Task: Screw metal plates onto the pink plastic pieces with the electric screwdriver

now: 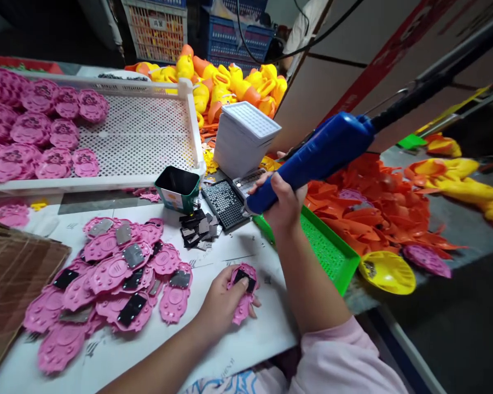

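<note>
— Pink plastic, that piece (243, 295) under the left hand (224, 301)?

— Yes. It lies flat on the white surface (246, 339), near the front edge, with a dark square plate set in its middle. The fingers are closed around its edges and pin it down.

— And the right hand (285, 202)?

— Wrapped tight around the blue power screwdriver (312, 158), held above and behind the piece, tip pointing down toward the black screw tray (225, 205). I can't quite make out the bit itself; the hand hides it.

— How would the piece handle?

— Light, thin and stiff, I'd judge, and smooth enough to skid on the paper. Holding it by the rim, clear of the plate, looks soundest.

— What else is close?

— A heap of similar pink pieces (106, 279) to the left, loose dark plates (199, 230), a green tin (177, 189), a green tray (328, 249) and orange parts (373, 208) at right.
</note>
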`<state>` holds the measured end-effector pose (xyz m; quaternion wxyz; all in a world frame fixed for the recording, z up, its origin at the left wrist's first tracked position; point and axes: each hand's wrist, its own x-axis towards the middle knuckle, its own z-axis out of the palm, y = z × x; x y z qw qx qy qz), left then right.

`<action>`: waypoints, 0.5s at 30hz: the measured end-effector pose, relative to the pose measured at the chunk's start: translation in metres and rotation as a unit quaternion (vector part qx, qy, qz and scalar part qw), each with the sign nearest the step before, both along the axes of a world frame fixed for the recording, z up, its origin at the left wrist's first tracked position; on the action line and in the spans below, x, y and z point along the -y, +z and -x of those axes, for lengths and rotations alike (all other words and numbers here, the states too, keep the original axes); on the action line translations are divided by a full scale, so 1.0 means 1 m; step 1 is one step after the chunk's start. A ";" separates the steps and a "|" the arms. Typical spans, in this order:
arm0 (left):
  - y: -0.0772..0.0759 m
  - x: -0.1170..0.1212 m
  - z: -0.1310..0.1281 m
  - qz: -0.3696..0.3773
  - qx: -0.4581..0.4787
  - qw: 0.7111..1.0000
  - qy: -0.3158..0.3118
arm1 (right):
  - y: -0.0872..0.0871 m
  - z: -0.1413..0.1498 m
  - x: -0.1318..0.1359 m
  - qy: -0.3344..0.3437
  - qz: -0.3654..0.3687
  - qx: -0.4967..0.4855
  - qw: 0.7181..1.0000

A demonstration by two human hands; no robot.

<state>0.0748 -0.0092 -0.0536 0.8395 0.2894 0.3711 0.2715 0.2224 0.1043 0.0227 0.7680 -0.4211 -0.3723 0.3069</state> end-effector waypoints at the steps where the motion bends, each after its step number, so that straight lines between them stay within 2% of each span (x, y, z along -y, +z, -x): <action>1: -0.002 0.000 0.001 0.005 -0.003 1.000 -0.007 | -0.003 0.001 -0.006 -0.002 -0.004 0.000 1.000; 8: -0.005 -0.001 0.008 0.070 0.014 0.996 -0.052 | -0.017 -0.004 -0.039 -0.063 -0.007 0.027 0.998; 15: -0.007 -0.004 0.006 0.120 0.040 0.990 -0.056 | -0.024 -0.009 -0.049 -0.062 0.005 0.030 0.998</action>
